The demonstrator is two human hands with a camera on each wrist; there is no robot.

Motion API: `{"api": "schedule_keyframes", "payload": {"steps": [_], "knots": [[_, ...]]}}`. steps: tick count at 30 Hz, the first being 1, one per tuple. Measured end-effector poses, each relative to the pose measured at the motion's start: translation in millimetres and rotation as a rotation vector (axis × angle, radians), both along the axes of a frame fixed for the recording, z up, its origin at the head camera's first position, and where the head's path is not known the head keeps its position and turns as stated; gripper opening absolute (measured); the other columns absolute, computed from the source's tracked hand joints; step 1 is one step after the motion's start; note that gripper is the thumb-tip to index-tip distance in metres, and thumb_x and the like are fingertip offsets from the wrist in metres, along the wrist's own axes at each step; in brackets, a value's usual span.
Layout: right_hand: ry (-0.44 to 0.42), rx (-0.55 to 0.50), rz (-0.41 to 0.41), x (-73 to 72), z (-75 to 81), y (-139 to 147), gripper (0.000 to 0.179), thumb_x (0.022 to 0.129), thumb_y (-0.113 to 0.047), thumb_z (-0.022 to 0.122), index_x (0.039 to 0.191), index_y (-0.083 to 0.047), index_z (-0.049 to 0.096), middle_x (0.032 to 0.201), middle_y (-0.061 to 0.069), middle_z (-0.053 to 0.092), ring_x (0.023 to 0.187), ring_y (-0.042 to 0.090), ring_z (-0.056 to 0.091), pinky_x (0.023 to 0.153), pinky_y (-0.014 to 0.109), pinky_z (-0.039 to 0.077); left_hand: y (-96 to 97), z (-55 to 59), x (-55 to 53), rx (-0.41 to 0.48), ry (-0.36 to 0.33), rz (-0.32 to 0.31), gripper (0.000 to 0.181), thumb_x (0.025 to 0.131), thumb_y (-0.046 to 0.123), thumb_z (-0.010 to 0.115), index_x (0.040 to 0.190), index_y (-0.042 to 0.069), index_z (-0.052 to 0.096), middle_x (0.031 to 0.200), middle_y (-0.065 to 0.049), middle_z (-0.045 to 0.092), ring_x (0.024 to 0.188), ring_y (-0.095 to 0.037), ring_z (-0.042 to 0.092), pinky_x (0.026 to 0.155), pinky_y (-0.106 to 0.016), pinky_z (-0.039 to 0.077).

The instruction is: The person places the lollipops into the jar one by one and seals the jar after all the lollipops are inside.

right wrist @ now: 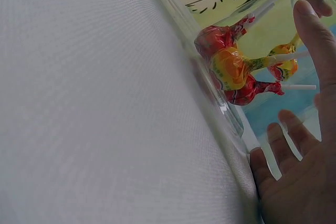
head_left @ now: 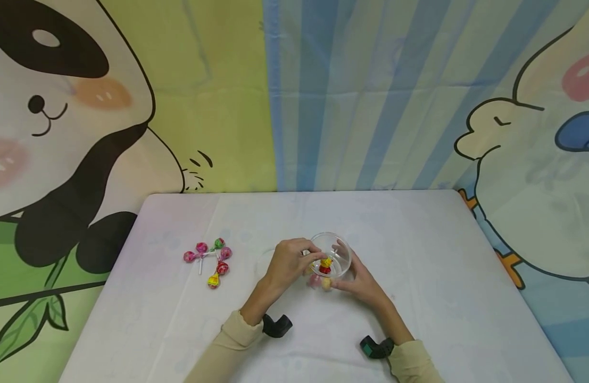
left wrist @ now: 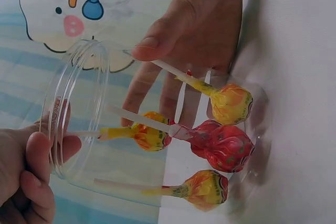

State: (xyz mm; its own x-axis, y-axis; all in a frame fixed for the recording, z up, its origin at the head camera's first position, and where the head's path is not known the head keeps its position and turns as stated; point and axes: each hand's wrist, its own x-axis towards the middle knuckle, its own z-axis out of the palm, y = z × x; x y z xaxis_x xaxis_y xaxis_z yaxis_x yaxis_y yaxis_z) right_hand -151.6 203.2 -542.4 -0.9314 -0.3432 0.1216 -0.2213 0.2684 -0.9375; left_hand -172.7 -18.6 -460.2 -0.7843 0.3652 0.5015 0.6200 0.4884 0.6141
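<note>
A clear round jar (left wrist: 123,190) stands on the white table with several lollipops inside. My left hand (head_left: 289,263) is at the jar's mouth, pinching the white stick of a yellow-and-orange lollipop (left wrist: 149,132) whose wrapped head is down inside the jar. Around it sit a red lollipop (left wrist: 226,148) and a yellow one (left wrist: 230,103), heads low and sticks upward. My right hand (head_left: 363,284) holds the jar from the right, thumb near the rim and fingers spread round the far side.
Left of the jar, several wrapped lollipops lie in a loose cluster, among them a pink one (head_left: 189,257), a green one (head_left: 220,243) and a yellow one (head_left: 213,281). A faint clear round outline shows beside the left hand. A cartoon-printed curtain (head_left: 237,106) hangs behind the table (head_left: 442,255).
</note>
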Motion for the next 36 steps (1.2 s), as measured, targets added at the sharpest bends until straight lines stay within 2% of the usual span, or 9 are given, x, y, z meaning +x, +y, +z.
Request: {"api": "schedule_keyframes", "payload": {"steps": [4, 10, 18, 21, 23, 25, 27, 32, 36], "knots": [[0.003, 0.01, -0.002, 0.3, -0.6, 0, 0.097, 0.077, -0.01, 0.079, 0.154, -0.022, 0.022, 0.153, 0.018, 0.037, 0.144, 0.044, 0.028, 0.111, 0.07, 0.019, 2.5, 1.5, 1.2, -0.049, -0.005, 0.026, 0.013, 0.079, 0.022, 0.079, 0.08, 0.01, 0.077, 0.073, 0.0, 0.073, 0.043, 0.006, 0.045, 0.052, -0.01, 0.042], [0.003, 0.02, -0.002, 0.4, -0.2, 1, 0.096, 0.078, -0.008, 0.078, 0.155, -0.019, 0.022, 0.153, 0.019, 0.037, 0.144, 0.045, 0.028, 0.111, 0.07, 0.019, 7.4, 5.9, 1.5, -0.146, -0.023, 0.045, 0.015, 0.081, 0.026, 0.078, 0.081, 0.011, 0.078, 0.075, 0.001, 0.075, 0.056, -0.003, 0.059, 0.061, -0.017, 0.05], [-0.005, 0.005, -0.005, 1.0, 1.1, 1, 0.096, 0.078, -0.011, 0.079, 0.155, -0.021, 0.022, 0.153, 0.018, 0.037, 0.144, 0.043, 0.028, 0.111, 0.069, 0.019, 10.5, 10.9, 1.3, -0.217, -0.062, 0.039, 0.017, 0.08, 0.029, 0.078, 0.08, 0.012, 0.079, 0.075, 0.003, 0.075, 0.065, -0.01, 0.065, 0.06, -0.018, 0.047], [-0.002, 0.005, -0.003, 0.4, -1.8, 1, 0.096, 0.078, -0.01, 0.079, 0.155, -0.02, 0.022, 0.153, 0.018, 0.037, 0.144, 0.044, 0.027, 0.111, 0.069, 0.019, 9.6, 11.4, 2.3, -0.245, -0.083, 0.045, 0.019, 0.082, 0.031, 0.076, 0.085, 0.013, 0.08, 0.08, 0.002, 0.076, 0.07, -0.012, 0.068, 0.063, -0.021, 0.05], [0.0, 0.001, 0.002, -0.1, -3.7, 0, 0.096, 0.078, -0.01, 0.079, 0.155, -0.019, 0.021, 0.153, 0.018, 0.037, 0.144, 0.044, 0.027, 0.111, 0.07, 0.019, 7.9, 9.8, 3.3, -0.256, -0.072, 0.057, 0.021, 0.083, 0.033, 0.075, 0.09, 0.013, 0.08, 0.085, 0.001, 0.077, 0.075, -0.012, 0.07, 0.068, -0.022, 0.053], [0.004, -0.004, 0.008, -0.7, -5.3, 0, 0.097, 0.077, -0.01, 0.079, 0.155, -0.016, 0.021, 0.153, 0.018, 0.037, 0.144, 0.044, 0.028, 0.111, 0.07, 0.019, 3.5, 7.2, 5.1, -0.224, -0.038, 0.061, 0.023, 0.084, 0.032, 0.075, 0.097, 0.013, 0.078, 0.09, 0.001, 0.077, 0.075, -0.011, 0.07, 0.07, -0.022, 0.055], [0.001, -0.011, 0.01, -1.0, -6.1, -1, 0.096, 0.077, -0.009, 0.079, 0.154, -0.014, 0.022, 0.154, 0.017, 0.037, 0.144, 0.043, 0.028, 0.111, 0.07, 0.018, -4.8, 4.3, 8.3, -0.152, 0.014, 0.064, 0.025, 0.083, 0.027, 0.077, 0.103, 0.012, 0.076, 0.096, 0.0, 0.077, 0.066, -0.007, 0.067, 0.064, -0.017, 0.054], [-0.02, -0.014, 0.003, -0.7, -4.4, -2, 0.096, 0.077, -0.009, 0.08, 0.154, -0.015, 0.023, 0.154, 0.015, 0.038, 0.144, 0.041, 0.029, 0.113, 0.068, 0.016, -43.8, 0.0, 25.0, 0.05, 0.129, 0.079, 0.035, 0.078, 0.015, 0.08, 0.112, 0.008, 0.071, 0.104, -0.005, 0.074, 0.043, 0.004, 0.045, 0.045, -0.006, 0.039], [-0.023, -0.015, -0.008, -0.2, -1.9, -1, 0.097, 0.075, -0.008, 0.081, 0.154, -0.015, 0.023, 0.153, 0.015, 0.038, 0.144, 0.042, 0.029, 0.113, 0.068, 0.015, -83.7, -6.3, 45.4, 0.089, 0.126, 0.158, 0.039, 0.075, 0.009, 0.082, 0.112, 0.007, 0.071, 0.104, -0.007, 0.073, 0.042, 0.007, 0.041, 0.043, -0.006, 0.035]]}}
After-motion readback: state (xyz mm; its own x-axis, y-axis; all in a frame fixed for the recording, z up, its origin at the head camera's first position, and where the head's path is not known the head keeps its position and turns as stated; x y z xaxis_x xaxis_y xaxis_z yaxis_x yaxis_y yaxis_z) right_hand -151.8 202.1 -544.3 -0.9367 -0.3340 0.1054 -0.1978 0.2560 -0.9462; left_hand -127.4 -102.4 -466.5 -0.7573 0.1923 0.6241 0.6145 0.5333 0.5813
